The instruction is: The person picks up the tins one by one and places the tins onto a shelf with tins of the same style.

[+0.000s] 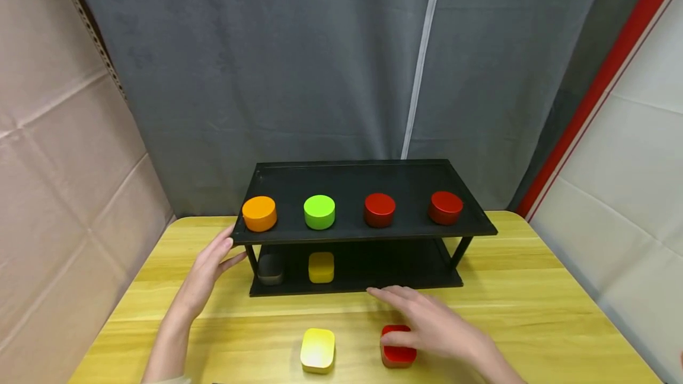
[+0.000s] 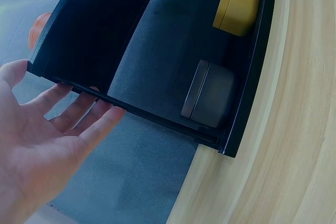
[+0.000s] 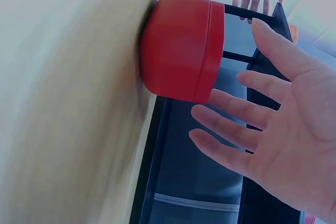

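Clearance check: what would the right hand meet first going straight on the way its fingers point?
Likely the front edge of the black rack's lower shelf: in the head view the right hand points at it. Depth is unclear; if the fingers dip, the wooden tabletop could come first.

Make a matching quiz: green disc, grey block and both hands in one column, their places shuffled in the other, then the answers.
1. Green disc
2. Grey block
3. Left hand
4. Right hand

A. Near the red block on the table
B. Lower shelf, beside a yellow block
C. At the left edge of the top shelf
D. Top shelf, between an orange disc and a red disc

Pairs: 1-D, 2-B, 3-C, 4-A
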The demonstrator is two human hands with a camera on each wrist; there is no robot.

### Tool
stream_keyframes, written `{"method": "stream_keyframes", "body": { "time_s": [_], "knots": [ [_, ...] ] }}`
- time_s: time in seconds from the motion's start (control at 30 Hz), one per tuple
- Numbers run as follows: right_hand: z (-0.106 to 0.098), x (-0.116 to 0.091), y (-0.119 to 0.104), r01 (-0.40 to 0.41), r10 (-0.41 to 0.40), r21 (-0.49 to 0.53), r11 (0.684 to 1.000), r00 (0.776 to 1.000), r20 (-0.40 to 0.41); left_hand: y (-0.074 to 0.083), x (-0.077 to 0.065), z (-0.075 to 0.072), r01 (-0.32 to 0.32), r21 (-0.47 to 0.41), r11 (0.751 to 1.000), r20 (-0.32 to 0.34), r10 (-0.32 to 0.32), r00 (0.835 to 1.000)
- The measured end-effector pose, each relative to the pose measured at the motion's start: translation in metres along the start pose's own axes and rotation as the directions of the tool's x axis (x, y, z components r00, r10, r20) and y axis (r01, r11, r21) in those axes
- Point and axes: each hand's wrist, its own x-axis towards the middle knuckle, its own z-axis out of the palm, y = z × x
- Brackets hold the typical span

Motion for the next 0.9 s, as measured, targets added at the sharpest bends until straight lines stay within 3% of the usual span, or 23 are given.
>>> {"method": "stream_keyframes", "body": {
  "time_s": [0.43,0.9],
  "knots": [
    [0.007,-0.009,0.002,-0.065,0.061,0.036,0.997,0.992,0.114,0.000,0.001,0.000,0.001,-0.006,1.000,0.002,-0.001,1.000],
    [0.011,-0.014,0.006,-0.035,0.031,0.023,0.999,0.987,0.158,0.001,0.000,0.000,0.003,0.007,1.000,-0.001,-0.003,1.000]
  ]
}}
